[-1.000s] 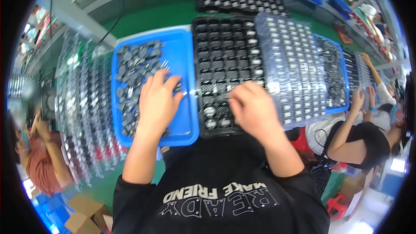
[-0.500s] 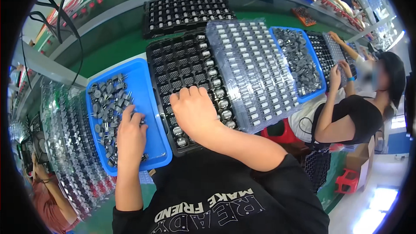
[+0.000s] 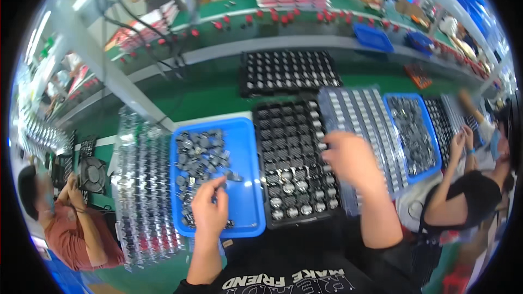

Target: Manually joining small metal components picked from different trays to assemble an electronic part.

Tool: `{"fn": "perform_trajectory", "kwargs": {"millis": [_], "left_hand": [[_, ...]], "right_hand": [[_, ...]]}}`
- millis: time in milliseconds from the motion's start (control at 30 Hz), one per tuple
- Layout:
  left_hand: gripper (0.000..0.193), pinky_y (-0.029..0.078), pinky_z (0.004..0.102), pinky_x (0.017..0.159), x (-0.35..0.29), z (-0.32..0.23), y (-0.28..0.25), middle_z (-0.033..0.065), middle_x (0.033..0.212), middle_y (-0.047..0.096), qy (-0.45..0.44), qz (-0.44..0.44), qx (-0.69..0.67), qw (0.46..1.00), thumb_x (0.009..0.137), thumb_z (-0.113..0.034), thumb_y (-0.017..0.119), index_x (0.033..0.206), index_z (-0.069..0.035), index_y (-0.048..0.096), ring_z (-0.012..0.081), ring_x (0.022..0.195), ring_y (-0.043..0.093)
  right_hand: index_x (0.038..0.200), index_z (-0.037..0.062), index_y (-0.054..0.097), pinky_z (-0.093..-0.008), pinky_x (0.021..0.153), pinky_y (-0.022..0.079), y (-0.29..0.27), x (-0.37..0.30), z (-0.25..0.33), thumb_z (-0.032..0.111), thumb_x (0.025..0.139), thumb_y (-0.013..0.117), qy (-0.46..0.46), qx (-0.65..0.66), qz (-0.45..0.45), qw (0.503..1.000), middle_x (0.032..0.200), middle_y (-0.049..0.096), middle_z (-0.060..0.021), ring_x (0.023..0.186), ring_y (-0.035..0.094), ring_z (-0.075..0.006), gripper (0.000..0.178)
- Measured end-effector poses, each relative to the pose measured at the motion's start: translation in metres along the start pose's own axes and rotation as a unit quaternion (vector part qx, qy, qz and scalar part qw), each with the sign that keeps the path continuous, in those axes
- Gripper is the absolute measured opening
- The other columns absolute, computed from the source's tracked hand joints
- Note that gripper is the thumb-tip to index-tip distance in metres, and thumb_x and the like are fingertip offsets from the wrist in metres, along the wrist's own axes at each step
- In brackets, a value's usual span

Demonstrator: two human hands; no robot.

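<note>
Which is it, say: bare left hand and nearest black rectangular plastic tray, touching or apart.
Apart: head view shows bare floor of the blue rectangular tray between left hand and black tray.

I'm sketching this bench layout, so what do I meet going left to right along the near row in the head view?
Black fan → stack of clear plastic trays → blue bin of grey parts → black tray → clear tray with silver pieces → second blue bin.

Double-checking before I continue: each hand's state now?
Left hand: at blue bin, fingers bent; can't tell if holding.
Right hand: blurred, by black tray; can't tell if holding.
</note>
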State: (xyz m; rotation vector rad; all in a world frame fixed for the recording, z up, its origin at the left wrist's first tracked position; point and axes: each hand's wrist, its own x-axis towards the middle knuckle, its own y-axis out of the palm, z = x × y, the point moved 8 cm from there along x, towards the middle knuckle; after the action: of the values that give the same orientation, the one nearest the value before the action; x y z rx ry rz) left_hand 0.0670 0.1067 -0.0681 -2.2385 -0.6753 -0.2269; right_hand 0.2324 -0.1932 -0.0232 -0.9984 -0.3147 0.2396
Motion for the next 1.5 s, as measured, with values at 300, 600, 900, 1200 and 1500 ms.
{"fn": "perform_trajectory", "kwargs": {"millis": [300,600,900,1200,1500], "left_hand": [[0.022,0.055,0.0260,0.065,-0.009,0.007,0.000,0.0107,0.105,0.070,-0.075,-0.008,-0.169,0.983,0.095,0.005,0.056,0.107,0.000,0.073,0.0140,0.079,0.069],[0.014,0.047,0.0214,0.069,-0.016,0.023,0.020,0.0044,0.104,0.063,-0.106,0.023,-0.245,0.963,0.091,0.007,0.063,0.102,-0.001,0.068,0.0069,0.079,0.058],[0.023,0.047,0.0217,0.070,-0.025,0.023,0.038,0.0058,0.107,0.068,-0.141,0.054,-0.307,0.939,0.087,0.004,0.071,0.107,-0.003,0.061,0.0059,0.083,0.058],[0.024,0.056,0.0285,0.081,-0.018,0.030,0.030,0.0147,0.128,0.065,-0.148,0.032,-0.400,0.904,0.096,0.005,0.059,0.120,0.001,0.061,0.0133,0.095,0.066],[0.024,0.057,0.0305,0.081,-0.021,0.028,0.048,0.0091,0.119,0.068,-0.203,0.086,-0.449,0.866,0.102,-0.008,0.059,0.124,0.000,0.063,0.0148,0.086,0.068]], "right_hand": [[0.082,0.0009,0.064,-0.0363,0.066,0.053,-0.039,-0.011,-0.162,0.015,0.072,0.084,0.187,-0.027,-0.076,0.979,0.071,0.067,-0.0103,0.066,0.066,-0.0236,0.026],[0.082,0.0005,0.065,-0.0367,0.066,0.051,-0.035,-0.002,-0.156,0.014,0.062,0.089,0.201,0.011,-0.017,0.979,0.075,0.064,-0.0095,0.070,0.063,-0.0234,0.034],[0.080,0.0032,0.066,-0.0354,0.062,0.049,-0.036,-0.017,-0.161,0.018,0.068,0.081,0.206,-0.037,-0.074,0.975,0.066,0.060,-0.0067,0.064,0.060,-0.0209,0.025],[0.092,0.0032,0.070,-0.0354,0.071,0.054,-0.042,-0.008,-0.139,0.000,0.078,0.065,0.085,0.021,-0.121,0.989,0.085,0.070,-0.0118,0.074,0.068,-0.0274,0.015],[0.094,0.0018,0.071,-0.0350,0.067,0.050,-0.036,-0.020,-0.122,-0.002,0.072,0.076,0.034,-0.004,-0.065,0.997,0.090,0.064,-0.0118,0.072,0.060,-0.0236,0.023]]}}
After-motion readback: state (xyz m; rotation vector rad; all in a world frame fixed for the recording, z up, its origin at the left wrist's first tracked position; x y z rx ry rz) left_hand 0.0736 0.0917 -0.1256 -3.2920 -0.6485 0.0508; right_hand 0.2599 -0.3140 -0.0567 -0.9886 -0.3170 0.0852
